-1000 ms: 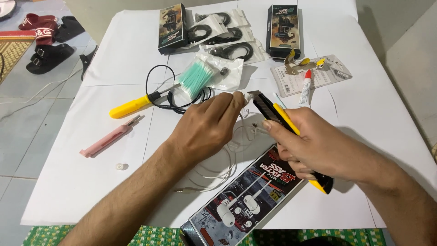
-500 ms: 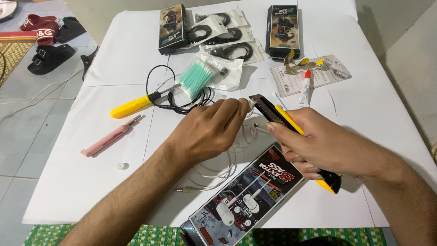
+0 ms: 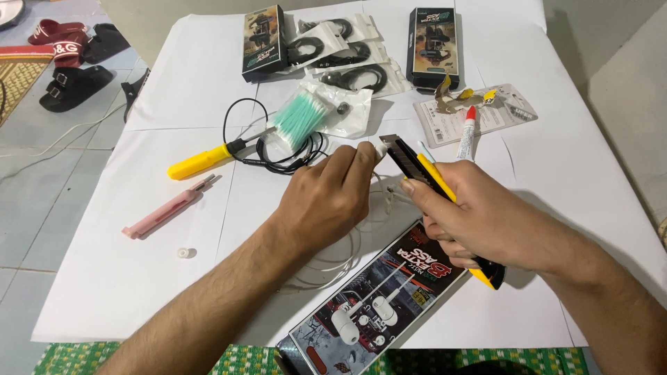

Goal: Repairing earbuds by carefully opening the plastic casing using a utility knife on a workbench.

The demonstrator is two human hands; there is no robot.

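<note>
Now shifted slightly nearer the table's far edge: left hand (image 3: 326, 201) pinching a small white earbud piece (image 3: 381, 148), right hand (image 3: 479, 222) gripping the yellow utility knife (image 3: 445, 201), blade touching it.

One head-worn view, steeply down and near, over the white table (image 3: 139, 278) before the wearer.

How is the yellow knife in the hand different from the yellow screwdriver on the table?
The knife is gripped in the right hand, its flat black blade end raised near the left hand. The screwdriver lies untouched on the white paper, with a thin round shaft. The knife is yellow and black; the screwdriver's handle is plain yellow. Both are yellow tools.
</note>
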